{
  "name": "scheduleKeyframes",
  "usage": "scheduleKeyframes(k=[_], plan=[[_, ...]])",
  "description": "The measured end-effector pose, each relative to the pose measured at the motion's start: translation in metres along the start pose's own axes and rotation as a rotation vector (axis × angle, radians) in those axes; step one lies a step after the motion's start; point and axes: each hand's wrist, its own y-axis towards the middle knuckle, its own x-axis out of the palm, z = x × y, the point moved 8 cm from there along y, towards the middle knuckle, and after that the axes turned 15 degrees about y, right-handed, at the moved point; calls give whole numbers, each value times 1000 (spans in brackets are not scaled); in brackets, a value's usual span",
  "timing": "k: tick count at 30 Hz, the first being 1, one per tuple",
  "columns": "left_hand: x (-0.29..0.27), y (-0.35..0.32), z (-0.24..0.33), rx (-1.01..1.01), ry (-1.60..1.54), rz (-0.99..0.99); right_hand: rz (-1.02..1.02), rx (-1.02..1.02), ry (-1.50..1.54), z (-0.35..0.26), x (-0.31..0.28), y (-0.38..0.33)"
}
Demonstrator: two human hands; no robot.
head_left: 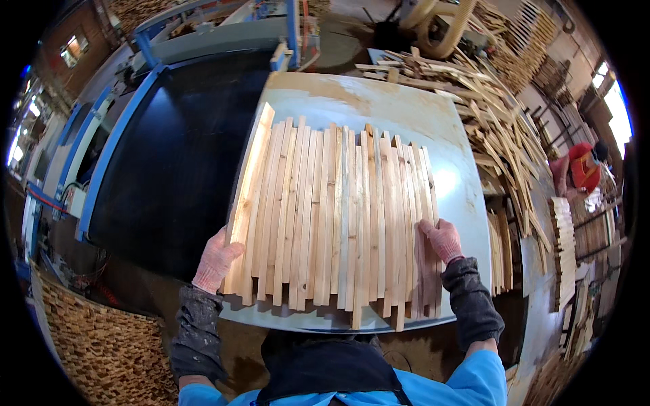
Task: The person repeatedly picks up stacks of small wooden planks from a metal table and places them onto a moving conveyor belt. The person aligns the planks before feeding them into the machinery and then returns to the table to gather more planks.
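Observation:
A row of long, narrow wooden strips (332, 216) lies side by side on a pale blue-grey metal table (467, 196), their ends uneven. My left hand (220, 260), in a pinkish knit glove, grips the row's left edge near its front end, at a strip that stands taller than the others. On the opposite edge, my right hand (443, 240), gloved alike, has its fingers curled against the outermost strips. Between the two hands the strips lie closely packed, with a few narrow gaps toward the far ends. The undersides of both hands are hidden.
Left of the table lies a wide black surface (176, 155) within a blue machine frame (118, 145). Loose wood pieces (501, 135) are heaped beyond the table's right side. Stacked wood (101, 338) stands at lower left. A person in red (582, 169) is at far right.

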Motion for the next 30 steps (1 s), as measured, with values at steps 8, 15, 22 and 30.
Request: scheduleKeyframes(k=[8,15,22,30], plan=[[-220,19,-112,14,288,63,-191,-76,51,-143,195,-57],[-454,31,-198,-87,732,315,-299,-134,129,-294,396,-130],[-566,-36,-192,-114,535,390,-393,-240,144,-433,560,-193],[-537,-73,-209,-45,-129,267,-506,-117,301,-495,662,-220]])
